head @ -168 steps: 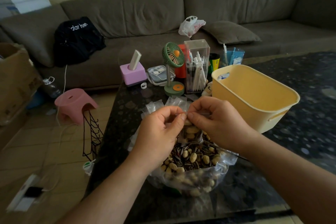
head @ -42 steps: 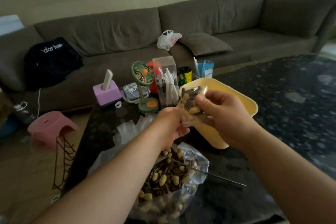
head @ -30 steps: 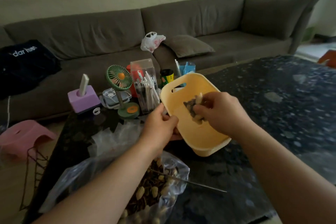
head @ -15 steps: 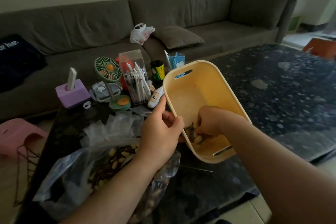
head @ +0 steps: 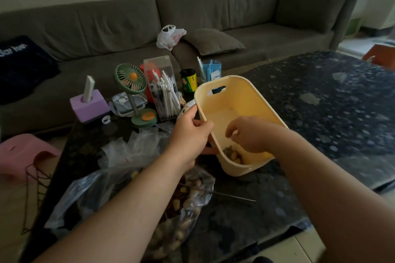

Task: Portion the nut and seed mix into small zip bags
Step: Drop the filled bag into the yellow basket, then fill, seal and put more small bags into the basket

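A yellow plastic basket (head: 241,92) stands tilted toward me on the dark table. My left hand (head: 190,136) grips its near left rim, thumb on the outside. My right hand (head: 248,134) is inside the basket with loosely curled fingers that hold nothing. Just below it, a small filled zip bag (head: 232,155) of nuts and seeds lies in the basket's bottom corner. The big clear bag of nut and seed mix (head: 188,198) lies open under my left forearm. Empty small zip bags (head: 132,149) are heaped behind it.
A thin metal rod (head: 233,196) lies across the big bag's mouth. Behind the basket stand a green desk fan (head: 131,79), a clear box of pens (head: 162,89), a purple block (head: 88,107) and a small can (head: 189,81). A pink stool (head: 23,151) is on the floor at left.
My right hand carried the filled small bag into the basket, let it go at the bottom and lifted a little. My left hand took the rim and tilted the basket toward me.
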`<state>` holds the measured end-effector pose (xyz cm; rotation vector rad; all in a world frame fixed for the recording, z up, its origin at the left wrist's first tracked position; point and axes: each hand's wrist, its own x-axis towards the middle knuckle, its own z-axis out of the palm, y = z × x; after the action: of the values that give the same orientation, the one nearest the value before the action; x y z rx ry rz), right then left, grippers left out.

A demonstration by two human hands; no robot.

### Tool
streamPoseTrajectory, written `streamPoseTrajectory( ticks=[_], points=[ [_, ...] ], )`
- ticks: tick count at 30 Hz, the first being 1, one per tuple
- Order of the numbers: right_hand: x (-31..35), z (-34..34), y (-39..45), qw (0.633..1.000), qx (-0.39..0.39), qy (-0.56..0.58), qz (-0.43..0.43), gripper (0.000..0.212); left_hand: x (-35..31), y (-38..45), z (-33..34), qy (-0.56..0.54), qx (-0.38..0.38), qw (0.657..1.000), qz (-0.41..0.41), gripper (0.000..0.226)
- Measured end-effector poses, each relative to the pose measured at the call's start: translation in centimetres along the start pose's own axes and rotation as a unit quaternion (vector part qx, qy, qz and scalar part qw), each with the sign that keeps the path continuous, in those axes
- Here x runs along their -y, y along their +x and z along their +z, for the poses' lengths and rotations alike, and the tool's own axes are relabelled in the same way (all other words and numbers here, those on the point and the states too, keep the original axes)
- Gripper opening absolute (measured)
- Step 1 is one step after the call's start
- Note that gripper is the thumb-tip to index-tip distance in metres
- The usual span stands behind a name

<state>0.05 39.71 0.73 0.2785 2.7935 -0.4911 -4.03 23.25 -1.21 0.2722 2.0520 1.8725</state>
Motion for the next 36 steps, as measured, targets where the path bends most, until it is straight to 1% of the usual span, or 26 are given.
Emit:
streamPoseTrajectory(
  ticks=[2,3,5,7,8,9,10,12,13,14,16,18,19,21,23,26,27,29,32,34,36],
  points=[
    [0.7,-0.4,-0.5,0.997,-0.058,0.043,-0.025,0.022,-0.1,1.1,-0.1,0.001,0.011,0.999,-0.04,0.034],
    [1.3,-0.3,-0.8,0.995,-0.076,0.059,-0.041,0.021,0.0,1.4,-0.1,0.0,0.016,0.998,-0.06,0.031],
    [2.5,0.0,-1.0,0.993,-0.086,0.052,-0.068,0.019,0.3,1.4,-0.6,0.007,0.028,0.997,-0.075,0.024],
    [3.6,0.3,-1.3,0.994,-0.093,0.019,-0.059,0.019,0.3,0.9,-2.2,0.058,0.039,0.997,-0.044,0.021],
    [4.1,0.2,-1.5,0.992,-0.116,0.003,-0.049,0.022,0.3,0.7,-3.6,0.103,0.035,0.994,-0.02,0.022],
    [4.5,0.1,-1.8,0.986,-0.156,-0.01,-0.05,0.026,-0.1,0.4,-5.4,0.172,0.029,0.985,0.003,0.025],
    [5.0,0.0,-2.0,0.976,-0.207,-0.013,-0.067,0.03,-0.7,0.1,-7.4,0.26,0.023,0.965,0.02,0.028],
    [6.5,0.1,-2.6,0.944,-0.293,0.031,-0.148,0.021,-2.0,-0.7,-11.6,0.438,0.011,0.899,0.023,0.026],
    [7.5,0.5,-2.8,0.932,-0.303,0.058,-0.191,0.015,-2.5,-1.1,-13.4,0.499,0.002,0.866,0.01,0.024],
    [8.4,1.1,-2.8,0.927,-0.292,0.075,-0.225,0.011,-2.6,-1.4,-15.0,0.541,-0.01,0.841,-0.005,0.022],
    [9.8,3.2,-2.2,0.933,-0.238,0.073,-0.261,0.013,-1.8,-1.5,-17.2,0.587,-0.018,0.808,-0.049,0.02],
    [10.4,5.2,-1.2,0.939,-0.202,0.052,-0.275,0.015,0.0,-1.6,-18.3,0.608,-0.003,0.787,-0.103,0.02],
    [10.6,5.8,-0.8,0.94,-0.194,0.049,-0.276,0.015,1.0,-1.7,-18.6,0.613,-0.004,0.782,-0.112,0.016],
    [10.9,6.3,-0.1,0.941,-0.19,0.06,-0.274,0.016,2.7,-1.9,-18.9,0.61,-0.031,0.788,-0.083,0.008],
    [11.1,6.4,0.3,0.941,-0.193,0.068,-0.268,0.016,3.4,-2.3,-18.9,0.603,-0.056,0.795,-0.046,0.01],
    [11.4,6.6,0.6,0.942,-0.195,0.073,-0.263,0.016,3.0,-3.1,-19.0,0.594,-0.071,0.801,-0.019,0.011],
    [11.5,6.6,0.6,0.943,-0.193,0.076,-0.262,0.016,2.6,-3.4,-19.0,0.579,-0.078,0.811,-0.005,0.011],
    [11.9,6.8,0.4,0.94,-0.186,0.103,-0.265,0.014,1.5,-4.3,-18.9,0.525,-0.097,0.845,0.032,0.011],
    [13.1,6.8,-0.7,0.921,-0.176,0.201,-0.284,0.009,0.1,-6.4,-18.2,0.417,-0.123,0.897,0.076,0.013],
    [13.9,6.9,-1.8,0.905,-0.172,0.243,-0.305,0.019,-0.2,-7.9,-17.5,0.347,-0.117,0.926,0.092,0.019],
    [14.5,7.0,-2.8,0.9,-0.171,0.251,-0.314,0.028,-0.2,-9.0,-17.2,0.294,-0.096,0.946,0.096,0.023]
  ],
)
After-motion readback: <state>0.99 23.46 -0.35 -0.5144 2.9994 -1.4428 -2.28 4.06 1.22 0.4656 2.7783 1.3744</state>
